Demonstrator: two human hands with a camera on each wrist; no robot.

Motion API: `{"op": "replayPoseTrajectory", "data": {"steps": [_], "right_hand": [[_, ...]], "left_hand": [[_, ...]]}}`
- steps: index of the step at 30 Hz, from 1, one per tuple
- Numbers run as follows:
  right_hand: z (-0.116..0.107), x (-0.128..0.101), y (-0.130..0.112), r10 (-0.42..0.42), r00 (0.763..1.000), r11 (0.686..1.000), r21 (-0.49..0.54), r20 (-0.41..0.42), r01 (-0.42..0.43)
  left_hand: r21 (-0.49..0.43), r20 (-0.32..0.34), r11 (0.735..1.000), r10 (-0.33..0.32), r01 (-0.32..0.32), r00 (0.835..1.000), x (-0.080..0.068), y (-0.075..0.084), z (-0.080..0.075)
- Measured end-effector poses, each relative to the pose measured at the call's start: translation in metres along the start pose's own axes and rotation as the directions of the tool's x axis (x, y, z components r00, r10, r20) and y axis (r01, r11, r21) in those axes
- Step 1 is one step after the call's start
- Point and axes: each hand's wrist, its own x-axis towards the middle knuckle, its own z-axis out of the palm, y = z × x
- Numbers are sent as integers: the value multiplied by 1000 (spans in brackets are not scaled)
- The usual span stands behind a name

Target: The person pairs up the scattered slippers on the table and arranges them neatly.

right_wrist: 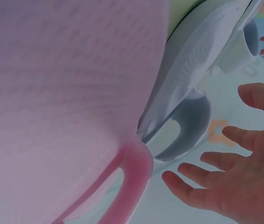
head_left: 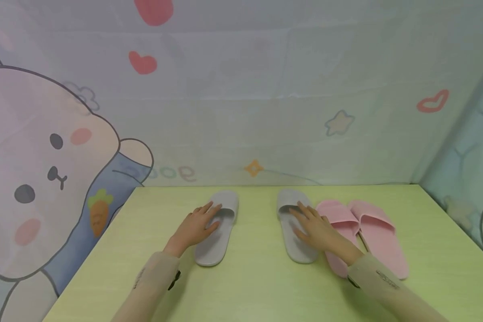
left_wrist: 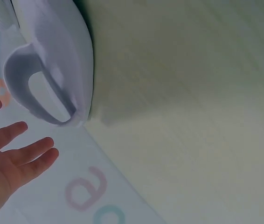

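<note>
Two light grey slippers lie apart on the table, toes toward the back: a left one (head_left: pixel 212 251) and a right one (head_left: pixel 301 250). My left hand (head_left: pixel 196 227) hangs over the left slipper with fingers spread. In the left wrist view a gap shows between those fingertips (left_wrist: pixel 45 144) and the slipper's strap (left_wrist: pixel 20 79). Over the right grey slipper reaches my right hand (head_left: pixel 317 229), its fingers loosely extended and holding nothing. The right wrist view shows this hand (right_wrist: pixel 244 182) apart from the grey slipper (right_wrist: pixel 195 65).
A pair of pink slippers, left (head_left: pixel 334 211) and right (head_left: pixel 384 243), lies side by side just right of the grey ones. My right forearm crosses above the left pink slipper. Behind the pale green table (head_left: pixel 253 286) hangs a printed cloth (head_left: pixel 241 89) with a cartoon bear.
</note>
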Motion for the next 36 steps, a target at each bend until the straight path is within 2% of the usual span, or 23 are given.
{"op": "replayPoseTrajectory", "data": {"steps": [7, 10, 19, 28, 36], "right_hand": [[3, 8, 5, 46, 998, 998, 34, 50, -48], [4, 10, 6, 58, 995, 997, 36, 82, -61], [4, 14, 6, 47, 995, 999, -8, 91, -46], [4, 24, 5, 92, 986, 992, -93, 136, -79], [3, 31, 4, 138, 968, 990, -30, 210, -134]], "left_hand": [[-38, 95, 996, -73, 77, 993, 5, 1, 5], [-48, 107, 995, -78, 83, 991, 6, 2, 5], [-34, 100, 998, -55, 59, 993, 6, 2, 5], [-45, 97, 998, -36, 40, 995, 9, 8, 4], [-22, 116, 998, -54, 57, 992, 12, 16, 5]]}}
